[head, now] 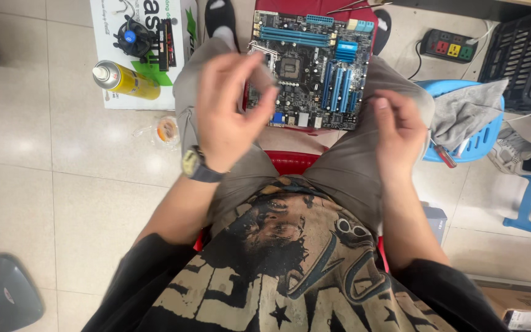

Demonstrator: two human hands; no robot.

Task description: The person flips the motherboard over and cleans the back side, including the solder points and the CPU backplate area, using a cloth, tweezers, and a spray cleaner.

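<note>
L hand (225,114) raised over motherboard (311,67), fingers loose, empty. R hand (401,132) half-curled, empty, near board's right edge. Board on red stool (290,161) between knees. Spray can (124,80), cooler (133,37) on box (109,37).

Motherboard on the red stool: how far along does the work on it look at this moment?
Done: the motherboard lies flat, its processor socket bare, slots unfilled. The cooler fan and memory stick sit apart on the white box, beside a yellow spray can. In hand: nothing; left hand and right hand hover empty. Left: those parts are not on the board.
</note>
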